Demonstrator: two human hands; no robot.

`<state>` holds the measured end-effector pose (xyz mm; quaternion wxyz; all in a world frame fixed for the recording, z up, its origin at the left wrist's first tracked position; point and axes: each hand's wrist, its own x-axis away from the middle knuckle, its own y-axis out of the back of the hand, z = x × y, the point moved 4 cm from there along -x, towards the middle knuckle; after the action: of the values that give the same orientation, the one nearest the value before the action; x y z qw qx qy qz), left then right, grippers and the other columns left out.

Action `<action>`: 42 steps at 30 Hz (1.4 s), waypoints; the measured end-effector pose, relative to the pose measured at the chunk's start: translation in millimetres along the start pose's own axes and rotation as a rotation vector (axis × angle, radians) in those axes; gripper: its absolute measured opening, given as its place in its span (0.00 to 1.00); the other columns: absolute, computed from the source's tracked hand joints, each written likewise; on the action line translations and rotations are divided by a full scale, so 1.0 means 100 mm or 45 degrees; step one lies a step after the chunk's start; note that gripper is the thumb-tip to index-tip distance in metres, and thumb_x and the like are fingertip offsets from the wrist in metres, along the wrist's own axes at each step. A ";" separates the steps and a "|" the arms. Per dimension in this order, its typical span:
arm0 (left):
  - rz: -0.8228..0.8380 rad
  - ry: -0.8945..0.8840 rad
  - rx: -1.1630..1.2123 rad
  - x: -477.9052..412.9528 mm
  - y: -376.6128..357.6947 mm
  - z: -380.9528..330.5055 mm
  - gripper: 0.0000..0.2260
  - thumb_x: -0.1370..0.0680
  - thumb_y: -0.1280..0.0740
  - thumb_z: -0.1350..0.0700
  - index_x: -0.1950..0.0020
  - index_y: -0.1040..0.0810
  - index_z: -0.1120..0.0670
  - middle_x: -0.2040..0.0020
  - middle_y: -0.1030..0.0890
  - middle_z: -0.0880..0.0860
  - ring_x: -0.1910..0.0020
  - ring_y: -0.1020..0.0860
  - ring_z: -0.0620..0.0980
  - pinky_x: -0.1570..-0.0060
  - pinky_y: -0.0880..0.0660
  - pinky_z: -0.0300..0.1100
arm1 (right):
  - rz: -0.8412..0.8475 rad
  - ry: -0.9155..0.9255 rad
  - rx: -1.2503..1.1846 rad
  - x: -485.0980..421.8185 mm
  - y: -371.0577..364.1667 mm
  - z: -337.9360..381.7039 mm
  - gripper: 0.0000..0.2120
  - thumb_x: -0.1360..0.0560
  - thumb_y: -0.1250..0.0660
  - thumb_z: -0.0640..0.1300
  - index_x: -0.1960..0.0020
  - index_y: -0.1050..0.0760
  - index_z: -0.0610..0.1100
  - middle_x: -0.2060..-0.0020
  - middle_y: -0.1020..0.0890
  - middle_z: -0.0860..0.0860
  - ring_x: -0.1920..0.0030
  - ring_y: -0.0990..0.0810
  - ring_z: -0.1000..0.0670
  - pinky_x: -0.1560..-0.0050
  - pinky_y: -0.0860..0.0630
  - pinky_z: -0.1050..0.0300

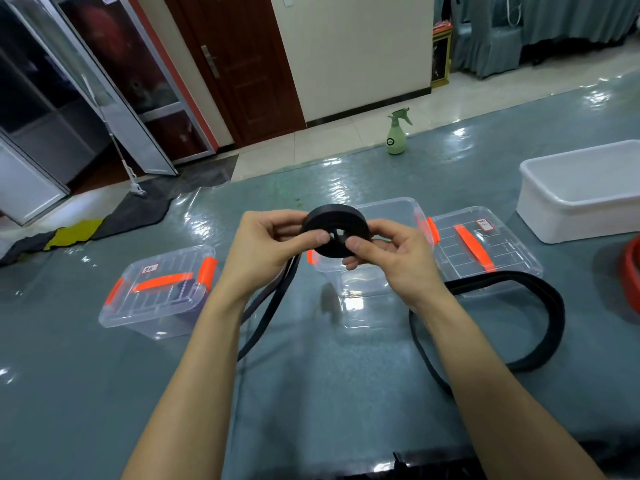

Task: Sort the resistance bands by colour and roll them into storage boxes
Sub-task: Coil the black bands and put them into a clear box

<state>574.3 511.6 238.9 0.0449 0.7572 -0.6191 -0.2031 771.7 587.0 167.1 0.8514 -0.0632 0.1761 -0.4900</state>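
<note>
A black resistance band (334, 223) is wound into a thick roll held above the table. My left hand (266, 247) pinches its left side, thumb on the face. My right hand (391, 258) pinches its lower right side. The unrolled tail of the band (270, 306) hangs down under my left hand to the table. Another black band (540, 306) lies in a loop on the right. Behind the roll stands an open clear storage box (398, 209). A lidded clear box with orange clips (159, 289) sits to the left. A clear lid with an orange handle (485, 251) lies to the right.
A white tub (581, 202) stands at the back right. A red band (632, 271) shows at the right edge. A green spray bottle (397, 133) stands at the table's far edge. The table is covered in shiny grey-green plastic (329, 393).
</note>
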 end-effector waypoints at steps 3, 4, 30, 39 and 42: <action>0.001 -0.003 -0.192 0.00 0.05 -0.01 0.08 0.26 0.17 0.57 0.49 0.09 0.47 0.53 0.09 0.50 0.50 0.10 0.50 0.48 0.15 0.39 | 0.100 -0.104 0.005 0.00 -0.09 -0.14 0.07 0.21 0.24 0.36 0.43 0.16 0.41 0.53 0.11 0.38 0.56 0.09 0.39 0.48 0.14 0.51; 0.055 0.004 -0.315 -0.01 0.08 -0.01 0.07 0.26 0.16 0.56 0.50 0.09 0.47 0.55 0.09 0.48 0.52 0.10 0.48 0.49 0.15 0.39 | 0.171 -0.165 0.087 0.00 -0.10 -0.18 0.09 0.22 0.23 0.37 0.42 0.16 0.41 0.53 0.11 0.39 0.54 0.09 0.39 0.46 0.13 0.47; 0.245 0.099 -0.262 -0.22 0.14 0.16 0.10 0.28 0.15 0.57 0.50 0.08 0.45 0.55 0.09 0.51 0.54 0.10 0.48 0.52 0.17 0.35 | 0.039 -0.236 -0.106 -0.07 0.01 -0.36 0.16 0.24 0.22 0.36 0.38 0.18 0.36 0.47 0.12 0.39 0.58 0.10 0.37 0.53 0.13 0.49; 0.689 0.091 -1.426 -0.27 -0.17 -0.01 0.07 0.32 0.18 0.51 0.56 0.10 0.42 0.66 0.15 0.39 0.63 0.17 0.40 0.58 0.17 0.49 | 0.285 -0.109 0.963 0.00 -0.02 -0.32 0.09 0.29 0.17 0.57 0.54 0.16 0.60 0.56 0.13 0.63 0.71 0.16 0.54 0.65 0.26 0.63; 0.780 0.121 -1.510 -0.31 -0.21 -0.03 0.07 0.33 0.18 0.49 0.57 0.11 0.43 0.67 0.15 0.39 0.63 0.17 0.41 0.57 0.17 0.49 | 0.322 -0.071 1.146 0.02 -0.10 -0.31 0.08 0.27 0.19 0.59 0.57 0.18 0.62 0.61 0.15 0.62 0.65 0.17 0.60 0.61 0.27 0.61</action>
<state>590.6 545.8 243.0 0.5365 0.4023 -0.5870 -0.4536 753.8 582.1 140.6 0.8517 0.3211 -0.0706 -0.4081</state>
